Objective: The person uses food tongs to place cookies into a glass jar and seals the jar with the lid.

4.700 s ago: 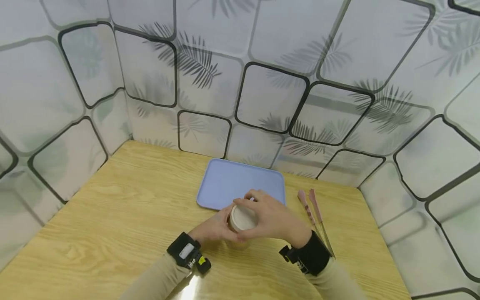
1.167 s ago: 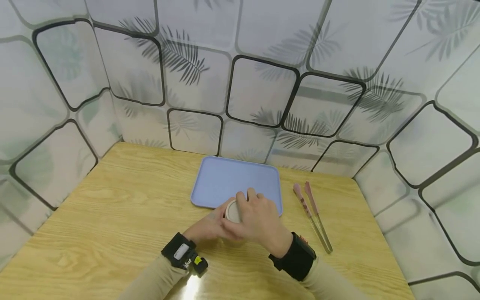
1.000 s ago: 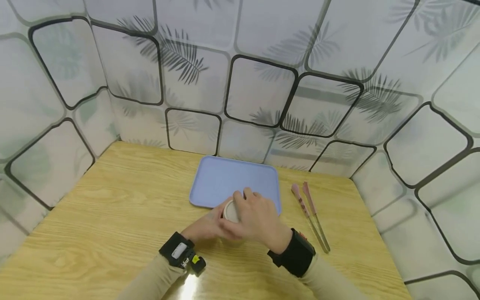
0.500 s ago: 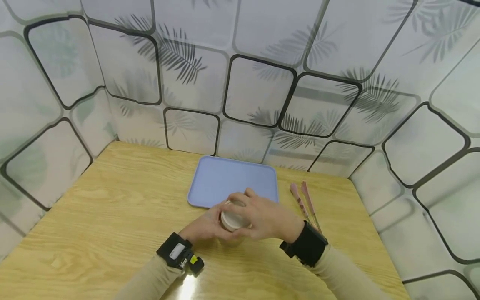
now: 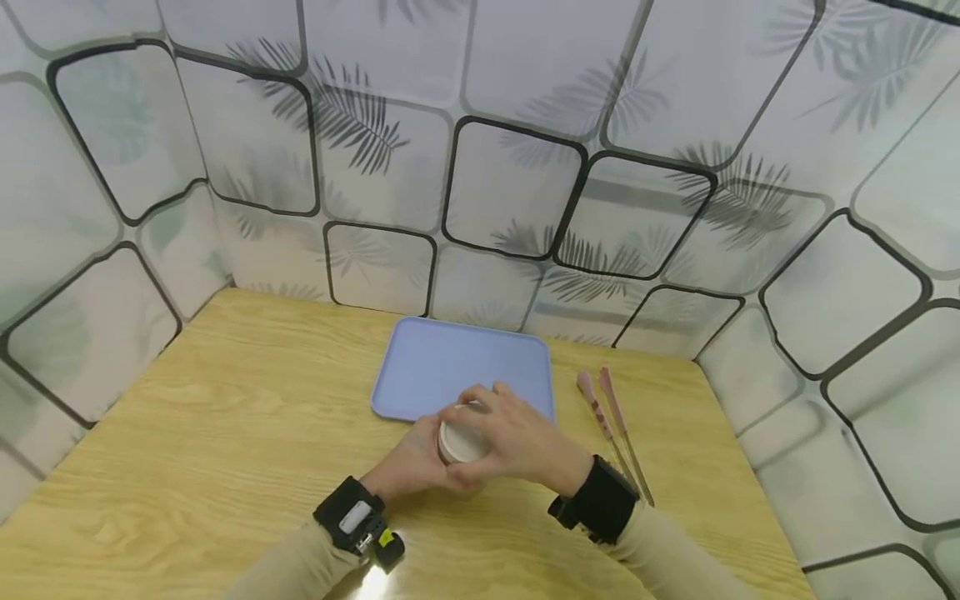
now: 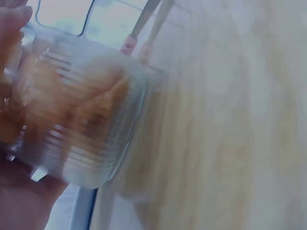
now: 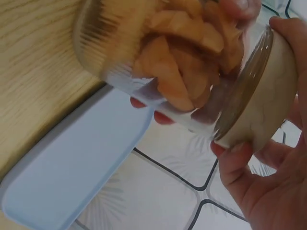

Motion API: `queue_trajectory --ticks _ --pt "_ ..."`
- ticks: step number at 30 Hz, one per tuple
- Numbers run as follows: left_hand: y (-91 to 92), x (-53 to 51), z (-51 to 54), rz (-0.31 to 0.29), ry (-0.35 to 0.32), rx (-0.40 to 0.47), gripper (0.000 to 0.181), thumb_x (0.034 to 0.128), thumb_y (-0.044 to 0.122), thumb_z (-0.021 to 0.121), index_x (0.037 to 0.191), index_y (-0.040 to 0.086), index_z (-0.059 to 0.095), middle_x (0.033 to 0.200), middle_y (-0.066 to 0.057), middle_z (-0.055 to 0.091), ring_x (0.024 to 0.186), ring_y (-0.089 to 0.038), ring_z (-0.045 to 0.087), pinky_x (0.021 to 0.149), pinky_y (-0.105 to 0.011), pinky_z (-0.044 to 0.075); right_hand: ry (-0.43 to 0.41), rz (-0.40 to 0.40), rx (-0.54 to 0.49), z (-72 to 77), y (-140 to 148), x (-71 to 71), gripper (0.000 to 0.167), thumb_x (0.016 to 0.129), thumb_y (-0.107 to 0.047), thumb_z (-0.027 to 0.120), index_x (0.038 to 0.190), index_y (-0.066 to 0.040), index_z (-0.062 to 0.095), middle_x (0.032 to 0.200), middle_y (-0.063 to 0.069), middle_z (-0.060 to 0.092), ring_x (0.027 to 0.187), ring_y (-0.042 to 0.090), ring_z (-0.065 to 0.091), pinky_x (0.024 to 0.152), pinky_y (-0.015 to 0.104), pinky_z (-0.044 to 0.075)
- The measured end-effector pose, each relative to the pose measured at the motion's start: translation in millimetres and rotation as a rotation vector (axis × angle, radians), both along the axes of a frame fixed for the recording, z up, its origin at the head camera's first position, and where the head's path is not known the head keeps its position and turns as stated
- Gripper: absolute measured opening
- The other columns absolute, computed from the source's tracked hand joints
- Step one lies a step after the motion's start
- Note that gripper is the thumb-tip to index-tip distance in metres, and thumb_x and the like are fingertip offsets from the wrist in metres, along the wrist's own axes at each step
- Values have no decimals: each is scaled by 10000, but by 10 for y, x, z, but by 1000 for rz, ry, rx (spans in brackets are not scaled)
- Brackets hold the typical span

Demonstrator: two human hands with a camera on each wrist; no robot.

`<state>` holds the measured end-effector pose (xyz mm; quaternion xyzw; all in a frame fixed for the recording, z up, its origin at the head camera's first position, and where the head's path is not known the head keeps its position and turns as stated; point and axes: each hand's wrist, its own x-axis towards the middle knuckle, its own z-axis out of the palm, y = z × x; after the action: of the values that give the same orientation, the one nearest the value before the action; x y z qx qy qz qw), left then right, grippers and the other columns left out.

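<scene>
Over the middle of the table, my left hand [image 5: 412, 460] grips the body of a clear ribbed jar [image 7: 112, 52]. Orange-brown chunks [image 7: 184, 57] fill part of it; their exact kind is unclear. My right hand [image 5: 521, 440] holds the jar's pale lid [image 5: 461, 442] by its rim, thumb on one side and fingers on the other. In the right wrist view the lid [image 7: 266, 93] sits on the jar's mouth, and the jar is tilted. The left wrist view is blurred, showing the jar's ribbed lower part [image 6: 91, 143] above the wood.
A light blue tray [image 5: 457, 358] lies behind the hands, near the patterned cloth wall [image 5: 390, 267]. To the right rest tongs [image 5: 611, 417] with pink handles and metal arms. The wooden table [image 5: 225, 417] is walled in at back and sides.
My right hand has turned back and forth on the lid, its wrist swinging right and then slightly back. My left hand has kept its grip on the jar.
</scene>
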<state>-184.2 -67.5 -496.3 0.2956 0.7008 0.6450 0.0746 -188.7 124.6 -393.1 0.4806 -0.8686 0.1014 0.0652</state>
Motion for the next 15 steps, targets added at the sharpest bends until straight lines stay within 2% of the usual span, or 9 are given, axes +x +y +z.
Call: queue_trajectory --ticks 3,6,10,12,15 --pt "-7 22 23 31 -9 6 901 673 125 925 1452 63 476 1303 -132 652 1154 -220 652 1007 -305 534 36 -1 -5 -14 -32 -7 558 840 -526 741 1304 -225 668 1230 61 646 975 196 545 820 316 463" --pt "-18 19 57 49 -19 6 921 675 111 916 1470 68 452 1336 -136 635 1182 -239 642 1016 -290 528 43 4 -8 -12 -58 -52 547 842 -511 742 1304 -228 670 1246 73 637 980 211 544 775 298 489" --pt "-23 -1 87 -6 -69 8 979 728 80 885 1547 129 350 1411 -105 583 1242 -239 607 1062 -309 502 18 -11 -17 -34 -41 -99 579 812 -523 760 1314 -247 669 1261 44 613 974 193 517 693 242 496" --pt "-63 -38 112 -43 -84 -38 1010 749 101 888 1573 168 309 1439 -71 565 1278 -227 581 1107 -350 469 17 -20 -40 -74 -17 -117 608 813 -544 756 1331 -240 661 1266 28 617 978 183 523 696 244 502" --pt "-200 -136 198 -78 -63 -203 1086 733 201 929 1599 190 274 1530 -48 495 1393 -239 484 1197 -458 358 0 -28 -91 -140 32 -138 713 859 -644 690 1420 -214 595 1326 32 614 1063 202 562 796 319 533"
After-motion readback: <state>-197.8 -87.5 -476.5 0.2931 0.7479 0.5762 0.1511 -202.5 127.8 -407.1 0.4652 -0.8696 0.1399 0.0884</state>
